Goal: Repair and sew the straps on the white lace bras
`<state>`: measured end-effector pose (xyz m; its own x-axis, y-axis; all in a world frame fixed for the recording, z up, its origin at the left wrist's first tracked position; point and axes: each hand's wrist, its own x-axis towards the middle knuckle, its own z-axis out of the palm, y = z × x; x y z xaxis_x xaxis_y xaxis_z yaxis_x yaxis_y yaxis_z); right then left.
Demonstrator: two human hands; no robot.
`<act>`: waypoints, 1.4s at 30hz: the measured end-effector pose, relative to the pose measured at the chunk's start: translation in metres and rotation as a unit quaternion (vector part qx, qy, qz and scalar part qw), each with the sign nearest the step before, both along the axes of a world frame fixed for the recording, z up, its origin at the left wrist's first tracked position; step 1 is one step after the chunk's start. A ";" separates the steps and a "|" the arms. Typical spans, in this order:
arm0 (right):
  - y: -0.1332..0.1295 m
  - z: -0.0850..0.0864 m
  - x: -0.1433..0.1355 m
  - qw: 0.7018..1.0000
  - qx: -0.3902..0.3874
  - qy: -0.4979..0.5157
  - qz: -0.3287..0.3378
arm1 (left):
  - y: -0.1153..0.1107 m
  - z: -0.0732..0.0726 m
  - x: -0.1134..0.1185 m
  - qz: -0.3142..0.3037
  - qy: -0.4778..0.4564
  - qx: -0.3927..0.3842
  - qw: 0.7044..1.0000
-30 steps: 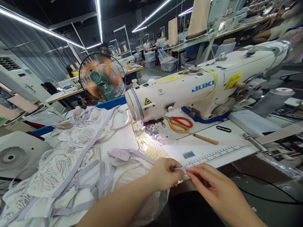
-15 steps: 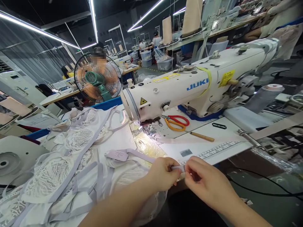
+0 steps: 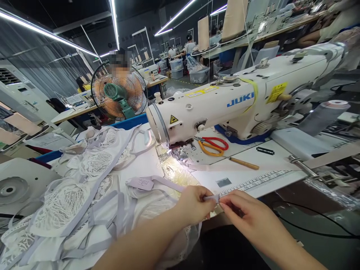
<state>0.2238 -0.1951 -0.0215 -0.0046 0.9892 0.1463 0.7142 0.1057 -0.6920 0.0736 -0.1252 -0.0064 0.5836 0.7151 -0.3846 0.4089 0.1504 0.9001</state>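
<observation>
My left hand (image 3: pixel 194 205) is closed around a pale lilac elastic strap (image 3: pixel 211 197), near the front edge of the sewing table. Just to its right, the fingertips of my right hand (image 3: pixel 251 217) pinch the strap's end. The strap runs left behind my left hand to a lilac piece with a printed label (image 3: pixel 142 183), part of a white lace bra (image 3: pixel 157 210) lying under my left forearm. Beyond my hands stands a white JUKI sewing machine (image 3: pixel 209 103), its lamp lighting the needle area. The strap is apart from the needle.
A pile of lace bras (image 3: pixel 67 202) covers the table's left side. Scissors (image 3: pixel 212 147), a wooden-handled tool (image 3: pixel 244 163), a black blade (image 3: pixel 265 150) and a measuring scale (image 3: pixel 253 183) lie to the right. A fan (image 3: pixel 119 92) stands behind; people work in the background.
My right fingertips have closed onto the strap's end, and a little more of it shows between my hands. The whole view has shifted slightly.
</observation>
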 end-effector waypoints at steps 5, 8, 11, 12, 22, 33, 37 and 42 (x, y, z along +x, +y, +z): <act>0.004 0.000 -0.007 0.996 0.047 -0.071 -0.036 | -0.001 -0.001 0.000 -0.006 0.001 0.009 1.000; 0.006 -0.001 -0.008 0.995 0.055 -0.073 -0.044 | 0.000 0.000 0.000 -0.004 -0.002 0.010 1.000; 0.004 0.002 -0.003 0.998 0.051 0.003 -0.037 | 0.002 0.000 -0.001 0.004 0.012 0.014 1.000; 0.002 0.003 -0.001 0.998 0.047 0.027 -0.030 | 0.002 0.000 -0.001 0.007 0.017 0.013 1.000; 0.002 -0.002 0.002 0.999 0.042 -0.010 -0.016 | -0.001 0.000 -0.003 -0.025 0.059 0.132 0.989; 0.009 0.006 -0.003 0.990 0.077 -0.117 -0.028 | -0.007 0.009 -0.005 -0.119 0.087 0.316 0.937; 0.007 0.005 0.003 0.996 0.081 -0.045 -0.018 | -0.004 0.006 -0.004 -0.077 0.116 0.268 0.953; 0.002 0.004 0.008 0.998 0.059 -0.003 0.007 | -0.003 0.004 -0.005 -0.085 0.111 0.286 0.948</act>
